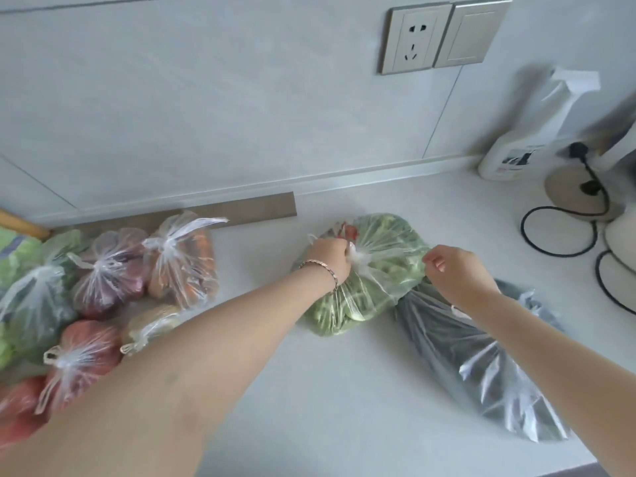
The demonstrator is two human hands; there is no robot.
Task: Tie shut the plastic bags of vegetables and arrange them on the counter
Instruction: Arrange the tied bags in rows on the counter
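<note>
A clear plastic bag of green vegetables [378, 270] lies in the middle of the white counter [344, 390]. My left hand [328, 258] grips its gathered, twisted neck near the knot. My right hand [454, 266] pinches the bag's plastic at its right side. Just right of it lies a second clear bag of dark vegetables [481, 366], partly under my right forearm. On the left sit several knotted bags: carrots [186, 266], purple onions [110, 277], dark greens [34, 304], tomatoes [82, 359] and potatoes [151, 325].
A white spray bottle [526, 139] stands at the back right by the wall. Beside it are a round appliance base [571, 191] and a black cable [557, 235] looping over the counter. A wall socket [416, 37] is above. The counter's front edge runs at bottom right.
</note>
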